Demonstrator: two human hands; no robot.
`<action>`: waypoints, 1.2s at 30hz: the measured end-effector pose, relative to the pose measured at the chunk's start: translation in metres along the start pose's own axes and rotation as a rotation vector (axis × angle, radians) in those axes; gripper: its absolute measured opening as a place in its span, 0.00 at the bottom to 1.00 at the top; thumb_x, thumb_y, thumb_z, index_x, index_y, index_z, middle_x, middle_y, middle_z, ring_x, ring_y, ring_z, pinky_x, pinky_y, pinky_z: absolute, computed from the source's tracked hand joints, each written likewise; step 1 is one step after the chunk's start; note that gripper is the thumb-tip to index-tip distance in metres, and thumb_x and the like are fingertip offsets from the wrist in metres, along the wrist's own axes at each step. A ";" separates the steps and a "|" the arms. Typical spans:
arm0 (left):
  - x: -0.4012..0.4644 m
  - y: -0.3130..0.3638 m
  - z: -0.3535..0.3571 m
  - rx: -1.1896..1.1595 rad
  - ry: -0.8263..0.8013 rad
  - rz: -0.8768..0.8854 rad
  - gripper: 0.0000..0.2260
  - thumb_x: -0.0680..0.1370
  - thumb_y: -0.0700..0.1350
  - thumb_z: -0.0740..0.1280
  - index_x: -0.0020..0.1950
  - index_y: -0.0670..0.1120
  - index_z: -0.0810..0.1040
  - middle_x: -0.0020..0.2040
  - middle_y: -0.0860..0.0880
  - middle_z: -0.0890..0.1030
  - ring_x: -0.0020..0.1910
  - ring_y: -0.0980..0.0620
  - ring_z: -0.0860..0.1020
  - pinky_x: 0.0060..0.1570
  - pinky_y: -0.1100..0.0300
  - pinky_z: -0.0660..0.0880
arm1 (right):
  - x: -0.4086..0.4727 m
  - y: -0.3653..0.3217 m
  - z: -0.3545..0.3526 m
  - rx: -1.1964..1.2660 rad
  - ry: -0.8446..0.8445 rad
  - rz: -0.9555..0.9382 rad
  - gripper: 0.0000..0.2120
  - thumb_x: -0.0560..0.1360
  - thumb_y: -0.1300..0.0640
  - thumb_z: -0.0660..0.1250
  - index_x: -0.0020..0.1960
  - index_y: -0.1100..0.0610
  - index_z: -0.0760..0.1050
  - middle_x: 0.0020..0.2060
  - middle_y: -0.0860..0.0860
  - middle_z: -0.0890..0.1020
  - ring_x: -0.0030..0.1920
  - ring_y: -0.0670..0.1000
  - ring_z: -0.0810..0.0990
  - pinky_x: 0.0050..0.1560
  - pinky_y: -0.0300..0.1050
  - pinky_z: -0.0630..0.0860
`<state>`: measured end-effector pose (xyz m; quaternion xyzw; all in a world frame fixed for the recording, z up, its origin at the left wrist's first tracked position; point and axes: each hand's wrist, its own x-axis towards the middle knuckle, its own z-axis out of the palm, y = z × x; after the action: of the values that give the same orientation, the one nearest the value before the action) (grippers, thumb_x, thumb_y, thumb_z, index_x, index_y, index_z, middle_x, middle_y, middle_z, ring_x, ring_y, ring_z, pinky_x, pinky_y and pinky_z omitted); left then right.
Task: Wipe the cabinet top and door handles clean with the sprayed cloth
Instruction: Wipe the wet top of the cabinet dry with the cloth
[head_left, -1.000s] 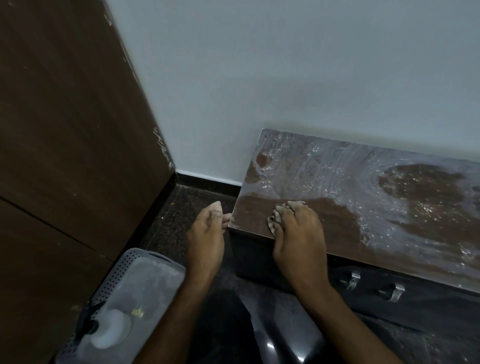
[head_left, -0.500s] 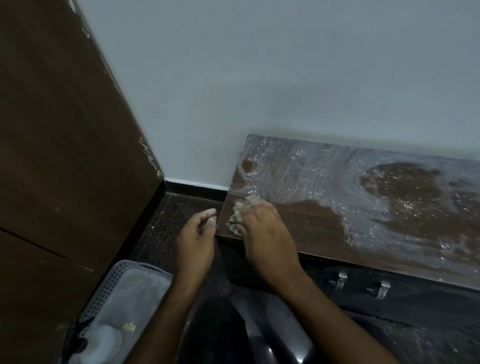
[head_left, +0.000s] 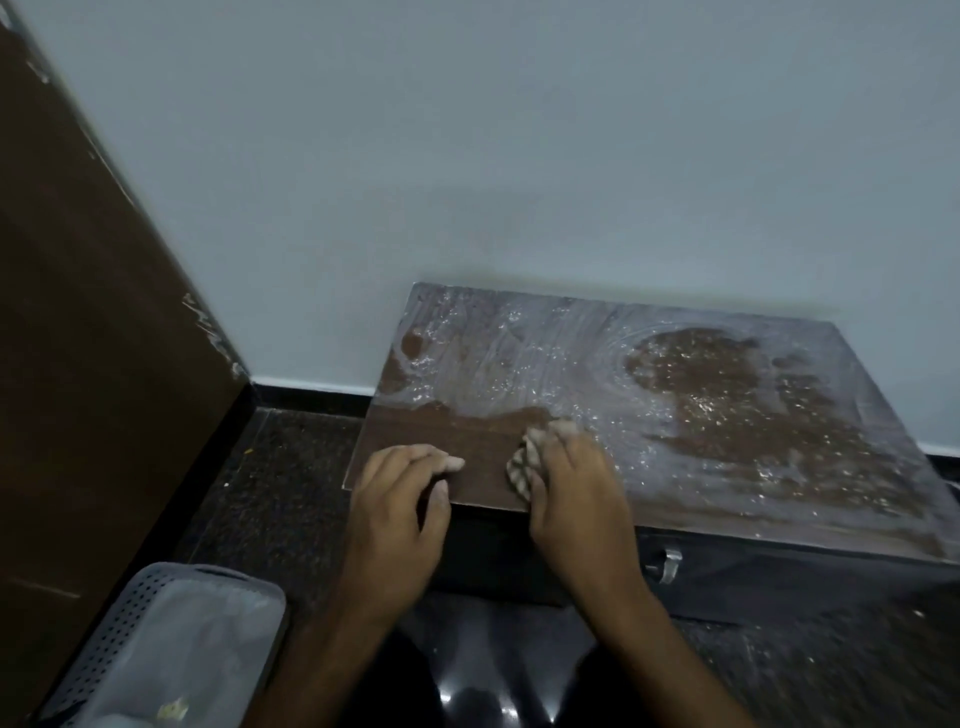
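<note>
The brown wooden cabinet top (head_left: 675, 415) is lying streaked with white foam, its near-left corner showing clean. The bunched checked cloth (head_left: 521, 466) is pressing there, and a metal door handle (head_left: 670, 565) is hanging below.

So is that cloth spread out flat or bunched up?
Bunched up. The cloth shows only as a small crumpled wad under the right hand, pressed on the cabinet top.

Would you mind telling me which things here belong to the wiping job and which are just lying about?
Part of the job:
cloth under the right hand
cabinet top
door handle
left hand on the cabinet edge

Just lying about:
perforated basket on the floor
</note>
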<state>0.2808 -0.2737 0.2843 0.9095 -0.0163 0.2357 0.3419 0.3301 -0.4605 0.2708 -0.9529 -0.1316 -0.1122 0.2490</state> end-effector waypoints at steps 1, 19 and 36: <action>-0.001 0.004 0.006 -0.008 -0.043 0.016 0.10 0.76 0.42 0.64 0.55 0.49 0.81 0.54 0.55 0.79 0.57 0.53 0.74 0.61 0.58 0.70 | 0.012 -0.001 0.001 -0.016 0.009 0.029 0.18 0.78 0.56 0.64 0.67 0.57 0.75 0.63 0.53 0.76 0.62 0.54 0.75 0.65 0.53 0.74; 0.027 0.009 0.024 0.209 -0.229 0.135 0.12 0.78 0.50 0.67 0.60 0.53 0.79 0.55 0.58 0.75 0.58 0.57 0.72 0.57 0.58 0.70 | -0.013 0.038 -0.027 0.004 -0.079 -0.170 0.17 0.78 0.57 0.66 0.67 0.57 0.76 0.66 0.52 0.76 0.67 0.51 0.71 0.73 0.47 0.67; 0.028 -0.002 0.022 0.024 -0.193 0.075 0.12 0.76 0.55 0.69 0.59 0.58 0.82 0.50 0.61 0.78 0.55 0.61 0.71 0.56 0.76 0.61 | 0.013 0.056 -0.036 -0.027 0.019 0.079 0.18 0.81 0.55 0.62 0.69 0.56 0.74 0.65 0.54 0.76 0.66 0.53 0.72 0.69 0.54 0.71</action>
<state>0.3153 -0.2823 0.2814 0.9308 -0.0804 0.1599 0.3188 0.3546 -0.5232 0.2800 -0.9595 -0.0898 -0.1132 0.2417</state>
